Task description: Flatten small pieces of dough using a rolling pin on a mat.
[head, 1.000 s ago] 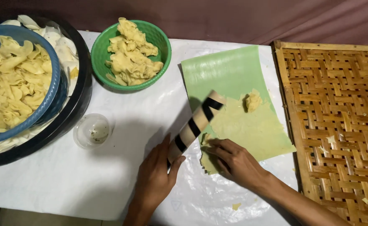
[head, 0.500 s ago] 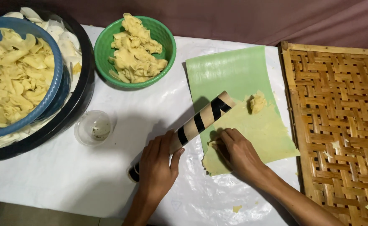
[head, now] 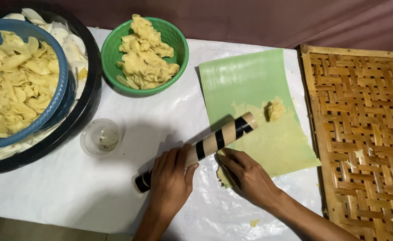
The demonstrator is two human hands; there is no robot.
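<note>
Dough rolling setup on a table covered with white plastic sheeting (head: 71, 196). Left hand (head: 169, 176) lies palm down on a striped rolling pin (head: 205, 147), beige with black bands, fingers flat and spread over it rather than wrapped around. Pin sits diagonally, lower end near the table's front edge, upper end up on a green mat (head: 245, 76). Right hand (head: 245, 176) is just beside the pin on its right, fingers curled down and pressing the near edge of a thin pale-yellow dough sheet (head: 277, 143) that's spread over the lower half of the mat. Can't really tell if it's pinching the dough or just holding it down, but the fingertips are definitely on it.

Small lump of dough (head: 275, 109) sits on the mat just past the pin's upper end, not touching it as far as I can see.

Up top there's a green bowl (head: 111, 44) heaped with crumpled yellow dough pieces. Far left, a blue bowl (head: 60, 89) full of the same stuff, sitting inside a bigger black basin (head: 91, 89) with paler pieces showing around its rim. Little clear plastic cup (head: 100, 137) stands between the basin and the left hand, some dark specks at the bottom.

Right side is a woven bamboo tray (head: 361, 134), right beside the mat, with a few tiny dough scraps on it. One more scrap (head: 254, 222) lies on the plastic below the right forearm.
</note>
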